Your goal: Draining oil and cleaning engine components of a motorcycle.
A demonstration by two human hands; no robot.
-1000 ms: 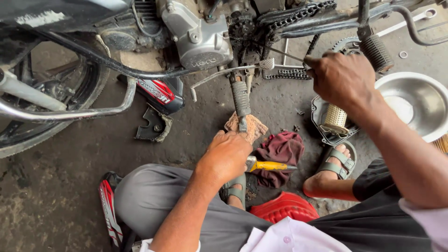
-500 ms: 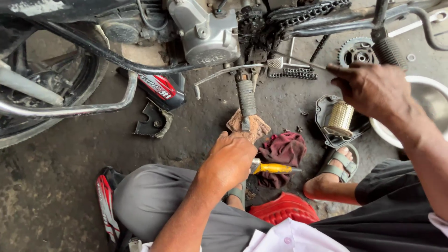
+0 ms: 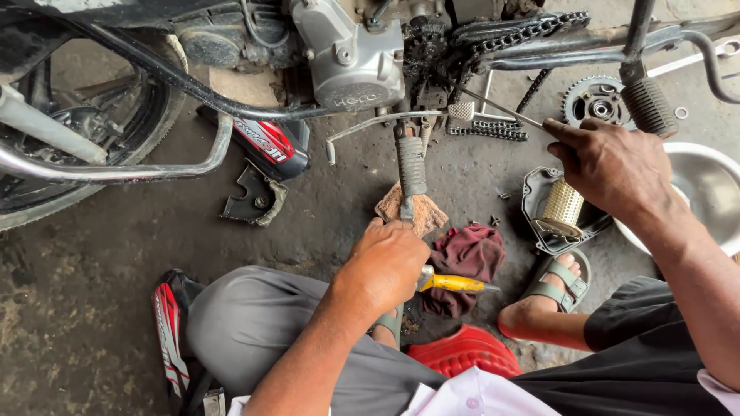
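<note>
Left hand (image 3: 383, 266) is curling its fingers around the yellow-handled tool (image 3: 455, 283), clenched on the grip end so only the yellow part is sticking out to the right, just over the dark red rag (image 3: 472, 254) on the floor. Right hand (image 3: 613, 166) is pinching a thin metal rod (image 3: 497, 108) between its fingertips, and the rod is running up-left toward the engine (image 3: 347, 58) and the drive chain (image 3: 524, 32). Just below that hand a perforated cylindrical filter (image 3: 561, 206) is sitting in a metal cover, with a steel bowl (image 3: 705, 185) beside it. The footpeg (image 3: 411, 166) is hanging down over a brick chunk (image 3: 412, 212), right above the left hand. A loose sprocket (image 3: 595, 100) is lying near the frame.
</note>
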